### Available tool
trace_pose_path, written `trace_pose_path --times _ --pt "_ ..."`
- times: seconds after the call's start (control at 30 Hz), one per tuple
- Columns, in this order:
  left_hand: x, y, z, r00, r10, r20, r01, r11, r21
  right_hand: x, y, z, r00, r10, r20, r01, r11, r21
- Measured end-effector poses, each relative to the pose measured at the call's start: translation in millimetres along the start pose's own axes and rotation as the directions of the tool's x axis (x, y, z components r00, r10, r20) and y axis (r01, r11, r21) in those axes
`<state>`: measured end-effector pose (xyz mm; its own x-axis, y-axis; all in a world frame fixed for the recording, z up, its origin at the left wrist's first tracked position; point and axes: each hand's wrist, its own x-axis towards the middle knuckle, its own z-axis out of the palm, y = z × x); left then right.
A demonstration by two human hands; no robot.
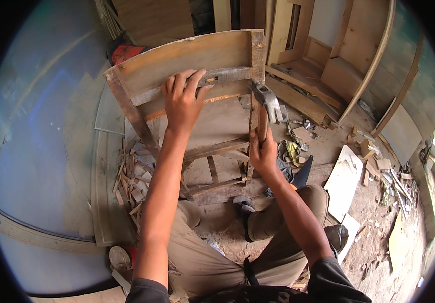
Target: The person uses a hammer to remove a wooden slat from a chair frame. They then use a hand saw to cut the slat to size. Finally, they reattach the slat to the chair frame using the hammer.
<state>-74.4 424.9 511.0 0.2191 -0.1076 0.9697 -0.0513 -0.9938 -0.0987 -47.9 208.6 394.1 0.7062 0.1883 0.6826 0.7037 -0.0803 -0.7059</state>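
Observation:
A worn wooden chair frame (201, 151) stands in front of me, its curved back panel (187, 50) uppermost. My left hand (182, 98) lies over the rail (227, 75) below that panel, fingers bent around it and thumb toward the right. What the fingertips touch is partly hidden. In my right hand (264, 154) is a claw hammer (269, 102), gripped by its wooden handle and held upright beside the chair's right post (258, 55). Its metal head is next to the joint of rail and post; whether it touches the wood I cannot tell.
Wood offcuts (374, 161) and scraps litter the ground to the right, near a pale board (344, 177). A dark saw blade (303, 172) lies by my right knee. Planks (298, 93) and cabinet-like panels stand behind the chair. Large bluish sheets (40, 131) lean on the left.

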Motion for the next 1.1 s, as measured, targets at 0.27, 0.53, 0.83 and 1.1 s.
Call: trace_pose_path --times 0.27,0.53,0.83,1.1 --pt "2 -2 -4 1.000 0.008 0.015 -0.007 0.999 -0.042 -63 -100 14 0.595 0.568 0.569 -0.654 -0.070 0.753" --pt "1 -11 -19 0.997 0.036 0.067 -0.025 0.987 -0.159 -24 -138 47 0.523 0.581 0.624 -0.159 -0.652 0.741" --pt "2 -8 -24 0.998 0.024 0.059 -0.014 0.987 -0.161 30 -160 50 0.756 0.327 0.568 -0.064 -0.826 0.560" --pt "-1 -15 -23 0.997 0.048 0.059 -0.040 0.991 -0.131 27 -167 49 0.520 0.622 0.585 0.006 -0.688 0.726"
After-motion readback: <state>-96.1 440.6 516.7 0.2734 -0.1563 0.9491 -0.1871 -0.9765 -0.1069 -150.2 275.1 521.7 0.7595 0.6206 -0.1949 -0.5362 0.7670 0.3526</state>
